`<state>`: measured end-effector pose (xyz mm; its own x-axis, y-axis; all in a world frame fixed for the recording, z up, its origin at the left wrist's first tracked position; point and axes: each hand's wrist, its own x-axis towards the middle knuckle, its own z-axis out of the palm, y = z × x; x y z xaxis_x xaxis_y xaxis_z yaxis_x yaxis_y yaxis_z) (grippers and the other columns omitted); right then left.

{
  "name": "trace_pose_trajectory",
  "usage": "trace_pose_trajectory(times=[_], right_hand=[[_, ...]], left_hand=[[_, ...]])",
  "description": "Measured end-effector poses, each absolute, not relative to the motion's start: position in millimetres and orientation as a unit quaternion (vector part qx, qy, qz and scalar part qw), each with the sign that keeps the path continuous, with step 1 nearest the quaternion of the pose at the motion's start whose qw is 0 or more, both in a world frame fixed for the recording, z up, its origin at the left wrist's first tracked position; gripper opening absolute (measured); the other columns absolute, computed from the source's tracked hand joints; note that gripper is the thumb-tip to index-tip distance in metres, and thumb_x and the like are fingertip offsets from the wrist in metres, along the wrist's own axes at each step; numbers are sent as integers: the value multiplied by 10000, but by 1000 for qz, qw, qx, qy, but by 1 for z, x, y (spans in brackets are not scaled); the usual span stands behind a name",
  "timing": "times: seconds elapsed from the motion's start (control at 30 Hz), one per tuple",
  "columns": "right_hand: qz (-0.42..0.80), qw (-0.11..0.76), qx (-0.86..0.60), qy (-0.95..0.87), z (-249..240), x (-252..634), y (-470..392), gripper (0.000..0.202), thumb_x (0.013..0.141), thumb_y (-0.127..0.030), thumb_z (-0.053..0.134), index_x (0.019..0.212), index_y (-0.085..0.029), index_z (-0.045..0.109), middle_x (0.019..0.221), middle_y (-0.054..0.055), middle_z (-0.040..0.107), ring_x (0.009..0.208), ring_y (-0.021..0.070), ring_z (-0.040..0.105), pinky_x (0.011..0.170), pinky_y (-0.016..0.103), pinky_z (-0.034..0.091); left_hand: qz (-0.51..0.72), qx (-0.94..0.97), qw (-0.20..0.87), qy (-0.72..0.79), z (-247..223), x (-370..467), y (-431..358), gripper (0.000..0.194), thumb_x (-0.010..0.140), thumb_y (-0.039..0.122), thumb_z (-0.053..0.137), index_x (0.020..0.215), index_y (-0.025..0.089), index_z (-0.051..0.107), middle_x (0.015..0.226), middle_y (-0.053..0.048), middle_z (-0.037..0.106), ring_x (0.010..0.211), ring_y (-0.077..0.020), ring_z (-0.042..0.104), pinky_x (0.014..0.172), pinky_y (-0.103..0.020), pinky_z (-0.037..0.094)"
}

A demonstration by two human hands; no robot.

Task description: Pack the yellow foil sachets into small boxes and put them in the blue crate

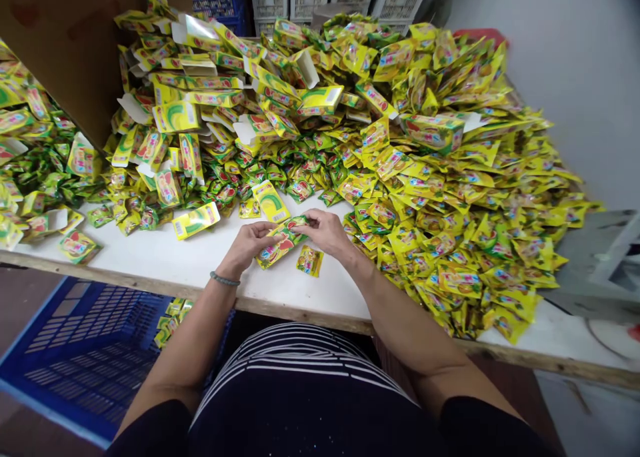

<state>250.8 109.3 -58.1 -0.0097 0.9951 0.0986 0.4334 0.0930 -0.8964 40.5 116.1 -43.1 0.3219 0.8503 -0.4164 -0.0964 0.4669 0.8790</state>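
Note:
Between my two hands, low over the white table, is a small yellow-and-green candy box (276, 252) with red fruit printed on it. My left hand (253, 245) has its fingers closed on the box's left side. On the right end, my right hand (323, 232) pinches the box near its top, where a green wrapper seems to show; the exact contact is hidden by the fingers. A yellow candy packet (309, 261) lies flat just below my right hand. Right behind the held box rests another yellow carton (271, 201), with a further flat carton (196, 221) to the left.
Open cartons (200, 97) are heaped at the back left, and a big mound of yellow packets (450, 197) covers the right. A brown cardboard panel (65, 37) stands at left. Below the table's wooden edge (300, 316) sits a blue crate (85, 357) holding some boxes.

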Motion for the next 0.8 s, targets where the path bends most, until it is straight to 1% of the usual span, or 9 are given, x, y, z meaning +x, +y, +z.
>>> trace_pose_trajectory(times=[0.17, 0.23, 0.3, 0.4, 0.5, 0.57, 0.67, 0.73, 0.8], right_hand=[[311, 443, -534, -649, -50, 255, 108, 228, 760, -410, 776, 721, -198, 702, 677, -12, 573, 614, 130, 461, 601, 278, 354], [313, 442, -523, -658, -50, 253, 107, 171, 748, -351, 791, 737, -198, 715, 696, -12, 596, 627, 128, 480, 620, 278, 367], [334, 429, -531, -650, -52, 250, 106, 158, 730, -327, 803, 730, -195, 716, 685, -18, 613, 632, 127, 495, 623, 274, 375], [390, 407, -552, -614, -54, 250, 105, 226, 744, -404, 780, 707, -194, 706, 618, -29, 605, 603, 128, 499, 596, 269, 389], [436, 440, -541, -569, -53, 251, 104, 311, 779, -511, 723, 798, -200, 718, 691, -8, 664, 618, 138, 551, 625, 286, 454], [418, 463, -546, -559, -52, 251, 104, 336, 796, -541, 700, 811, -206, 719, 741, 12, 685, 651, 151, 576, 668, 312, 486], [347, 457, -563, -594, -53, 249, 105, 312, 801, -523, 713, 718, -222, 711, 784, 36, 681, 759, 190, 595, 753, 353, 503], [313, 456, -563, -614, -56, 250, 107, 265, 783, -481, 749, 688, -237, 712, 901, 55, 686, 913, 228, 603, 859, 396, 500], [297, 453, -565, -623, -60, 253, 110, 211, 768, -426, 779, 677, -246, 715, 1027, 61, 673, 1052, 253, 578, 961, 441, 468]], left_hand=[[323, 398, 717, 472, -38, 41, 117, 463, 547, 235, 934, 946, 103, 740, 855, -82, 789, 673, -160, 718, 660, -264, 569], [315, 397, 720, 473, -37, 41, 116, 468, 540, 230, 937, 947, 104, 742, 845, -82, 789, 665, -163, 718, 656, -267, 569], [308, 391, 729, 470, -38, 43, 115, 496, 523, 226, 944, 959, 103, 743, 831, -78, 789, 663, -169, 721, 658, -272, 571], [317, 381, 734, 464, -39, 47, 114, 552, 487, 219, 957, 980, 103, 738, 827, -73, 790, 679, -180, 728, 677, -282, 575], [353, 369, 724, 463, -41, 49, 113, 562, 477, 229, 961, 976, 113, 728, 822, -63, 792, 687, -184, 733, 696, -293, 579], [376, 366, 718, 457, -42, 49, 114, 546, 489, 234, 959, 970, 122, 725, 848, -61, 796, 710, -182, 739, 719, -293, 582], [389, 369, 714, 450, -44, 47, 114, 545, 501, 238, 955, 984, 126, 728, 876, -64, 798, 749, -189, 746, 750, -301, 584], [386, 376, 711, 453, -44, 45, 114, 547, 500, 237, 954, 989, 126, 734, 887, -65, 798, 755, -194, 746, 756, -311, 587], [371, 387, 713, 451, -44, 45, 113, 542, 512, 236, 949, 1001, 129, 741, 914, -69, 798, 753, -192, 743, 757, -315, 589]])
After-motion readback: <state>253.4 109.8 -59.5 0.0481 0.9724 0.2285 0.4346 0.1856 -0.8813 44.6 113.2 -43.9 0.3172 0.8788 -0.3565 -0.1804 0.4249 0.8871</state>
